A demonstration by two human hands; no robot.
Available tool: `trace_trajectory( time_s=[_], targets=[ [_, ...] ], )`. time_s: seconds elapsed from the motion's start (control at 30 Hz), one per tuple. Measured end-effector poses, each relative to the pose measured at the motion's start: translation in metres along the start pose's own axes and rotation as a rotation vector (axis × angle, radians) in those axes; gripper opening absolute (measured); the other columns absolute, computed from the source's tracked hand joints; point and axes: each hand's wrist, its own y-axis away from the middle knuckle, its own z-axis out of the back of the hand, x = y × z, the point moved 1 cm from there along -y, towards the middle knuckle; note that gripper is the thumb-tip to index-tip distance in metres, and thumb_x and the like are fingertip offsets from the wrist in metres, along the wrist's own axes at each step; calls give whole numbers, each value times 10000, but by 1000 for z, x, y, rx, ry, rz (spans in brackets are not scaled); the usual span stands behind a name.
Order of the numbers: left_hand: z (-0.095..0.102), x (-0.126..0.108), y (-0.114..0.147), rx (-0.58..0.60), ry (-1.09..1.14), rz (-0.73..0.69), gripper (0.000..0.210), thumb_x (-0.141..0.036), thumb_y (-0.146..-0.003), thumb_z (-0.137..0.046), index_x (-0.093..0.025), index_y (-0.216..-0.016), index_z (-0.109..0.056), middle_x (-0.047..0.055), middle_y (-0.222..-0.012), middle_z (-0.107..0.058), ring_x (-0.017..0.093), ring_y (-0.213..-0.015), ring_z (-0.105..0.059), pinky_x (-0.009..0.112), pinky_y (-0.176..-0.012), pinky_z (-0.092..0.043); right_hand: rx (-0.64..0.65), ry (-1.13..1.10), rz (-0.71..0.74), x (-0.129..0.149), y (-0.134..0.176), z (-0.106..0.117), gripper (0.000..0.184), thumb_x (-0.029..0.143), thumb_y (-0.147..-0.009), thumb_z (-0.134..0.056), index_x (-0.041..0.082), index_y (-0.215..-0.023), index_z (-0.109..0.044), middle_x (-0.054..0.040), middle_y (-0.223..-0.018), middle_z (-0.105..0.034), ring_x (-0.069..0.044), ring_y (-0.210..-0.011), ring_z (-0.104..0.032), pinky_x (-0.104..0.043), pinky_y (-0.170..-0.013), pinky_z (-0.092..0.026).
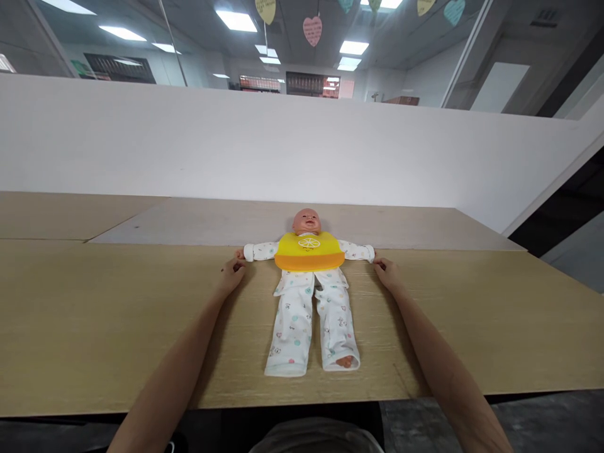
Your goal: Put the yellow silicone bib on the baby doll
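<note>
One doll [299, 283] with yellow bib [309, 257] lies face up on the desk [117, 321]; left hand [233, 275] and right hand [387, 274] curl at its sleeve ends [248, 252], grasping or not, I cannot tell.

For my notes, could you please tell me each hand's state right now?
Left hand: curled at one doll cuff; whether it grips cannot be told.
Right hand: curled at the other cuff; grip cannot be told.

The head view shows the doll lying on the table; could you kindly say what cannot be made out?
Head view:
One foot of the doll: hidden inside a trouser leg.
Writing on the pink heart: too small.
Whether the left hand and right hand grip anything: too small.
</note>
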Motion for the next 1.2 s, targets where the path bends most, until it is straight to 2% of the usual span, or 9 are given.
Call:
trace_trajectory(
  time_s=[0.43, 0.87, 1.2],
  targets=[
    [0, 8, -1, 22, -37, -13, 110, -229, -676, -518, -172, -693, -611, 15, -655, -601, 192, -691, -570, 313, -685, -433, 16, -66, -8, -1, 0, -2, 253, 359, -711, -483, 193, -789, -656, -48, -703, -689, -191, -663, -603, -305, -662, -468],
    [-4, 15, -7, 21, -50, -21, 123, -242, -660, -510, -182, -699, -610, 21, -661, -608, 190, -680, -568, 303, -660, -434, 16, -34, 7, 6, 2, 2, 234, 355, -714, -484, 203, -771, -652, -41, -687, -681, -197, -666, -602, -319, -689, -473],
    [-5, 14, -6, 11, -47, -12, 91, -201, -660, -535, -187, -688, -621, 24, -659, -623, 198, -687, -587, 318, -693, -451, 26, -73, 1, 6, 1, 2, 263, 366, -697, -477, 190, -779, -654, -52, -695, -684, -194, -647, -599, -306, -641, -457]
  ],
)
